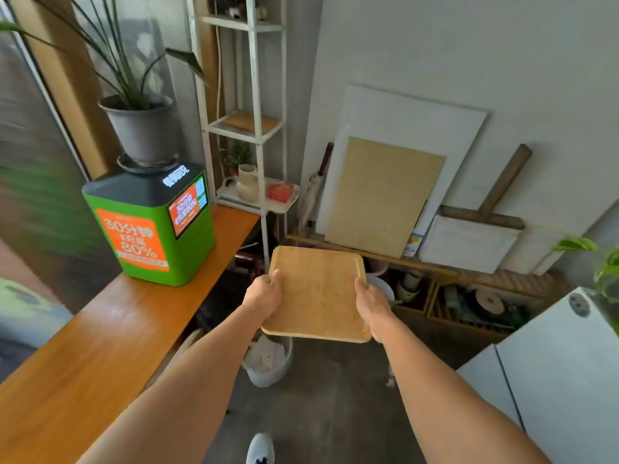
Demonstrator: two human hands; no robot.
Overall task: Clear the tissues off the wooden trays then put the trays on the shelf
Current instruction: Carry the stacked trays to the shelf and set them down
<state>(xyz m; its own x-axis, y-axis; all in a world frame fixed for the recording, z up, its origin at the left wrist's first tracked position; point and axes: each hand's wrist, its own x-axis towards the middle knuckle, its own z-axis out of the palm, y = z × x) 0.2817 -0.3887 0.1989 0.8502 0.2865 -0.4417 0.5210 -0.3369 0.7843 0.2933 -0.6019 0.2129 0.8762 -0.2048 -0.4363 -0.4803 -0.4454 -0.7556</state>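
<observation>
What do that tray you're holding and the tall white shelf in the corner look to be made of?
The tray looks like bamboo or light wood, matt: pale tan, faint grain, a groove round its edge. The shelf looks like white-painted metal, judging by its thin square posts, though painted wood can't be ruled out.

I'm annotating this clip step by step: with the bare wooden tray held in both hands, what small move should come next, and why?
Probably carry the square wooden tray forward and up toward the white metal shelf. No tissue shows on its top, the left hand and right hand grip its opposite edges, and a similar wooden piece seems to lie on a middle tier.
</observation>
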